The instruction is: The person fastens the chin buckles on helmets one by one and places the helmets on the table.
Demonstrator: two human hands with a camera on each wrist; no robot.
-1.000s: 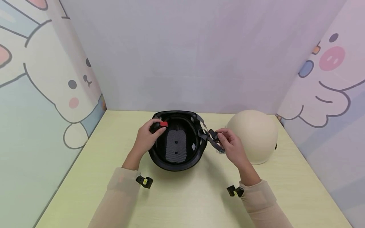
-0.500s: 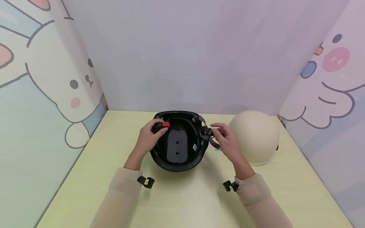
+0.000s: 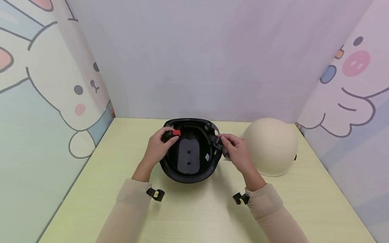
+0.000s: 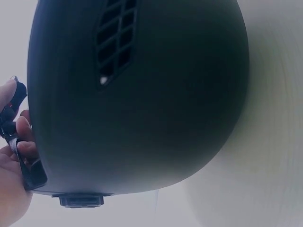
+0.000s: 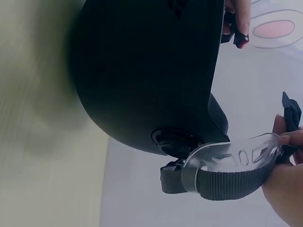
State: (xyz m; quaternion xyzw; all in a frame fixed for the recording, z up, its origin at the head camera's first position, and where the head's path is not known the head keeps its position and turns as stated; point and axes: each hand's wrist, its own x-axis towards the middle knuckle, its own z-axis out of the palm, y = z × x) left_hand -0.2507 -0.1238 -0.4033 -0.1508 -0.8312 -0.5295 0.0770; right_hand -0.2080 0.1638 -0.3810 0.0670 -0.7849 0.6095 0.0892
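A black helmet (image 3: 186,177) lies crown down on the table, its hollow inside facing up. At its left rim my left hand (image 3: 155,148) pinches a black buckle half with a red tab (image 3: 176,132) between thumb and fingers. Over the right rim my right hand (image 3: 239,153) holds the other strap end, which carries a black buckle insert (image 5: 292,113). In the right wrist view a ribbed dark strap (image 5: 234,185) with a clear plastic chin cup (image 5: 227,156) runs from the helmet to that hand. The two buckle halves are apart, on opposite sides of the opening.
A cream helmet (image 3: 271,146) stands dome up on the pale table (image 3: 194,216), just right of my right hand. A plain wall (image 3: 200,60) rises behind the table. Cartoon-printed panels (image 3: 45,111) flank it on both sides.
My right hand has moved left with the strap end, from beside the helmet to over its right rim. The left hand keeps its hold on the red-tabbed buckle half and the helmet stays put.
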